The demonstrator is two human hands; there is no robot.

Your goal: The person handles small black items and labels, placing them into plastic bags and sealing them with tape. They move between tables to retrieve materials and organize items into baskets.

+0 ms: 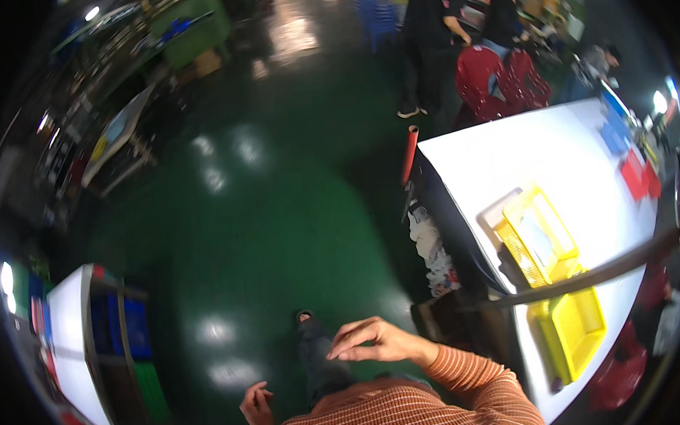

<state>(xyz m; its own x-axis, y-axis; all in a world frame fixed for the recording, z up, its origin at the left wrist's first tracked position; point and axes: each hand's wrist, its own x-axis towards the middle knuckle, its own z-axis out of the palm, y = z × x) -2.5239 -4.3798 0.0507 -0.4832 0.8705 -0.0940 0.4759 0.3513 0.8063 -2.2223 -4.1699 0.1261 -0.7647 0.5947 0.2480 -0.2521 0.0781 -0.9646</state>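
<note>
Head view shows two bare hands, well apart, over a green floor (243,216); the right hand (374,341) is held out in front of the belly, with its fingers loosely bent and a little apart; the left hand (257,409) is low at the near edge, its fingers gently curled with gaps between them; an orange striped shirt (465,369) covers the body and the right arm; to the right is a white table (462,163), with two yellow baskets on it, the far basket (570,261) and the near basket (581,328); a dark bar (597,277) runs between them in the view; a red tube (410,154) stands by the table's far left corner; on the left, near the left hand, are blue bins (136,328) and a green bin (148,388) beside a white top (70,319); far away on the right, a person (427,29) stands beside red chairs (476,69); small pink marks on that person's dark shirt are too tiny to read.
</note>
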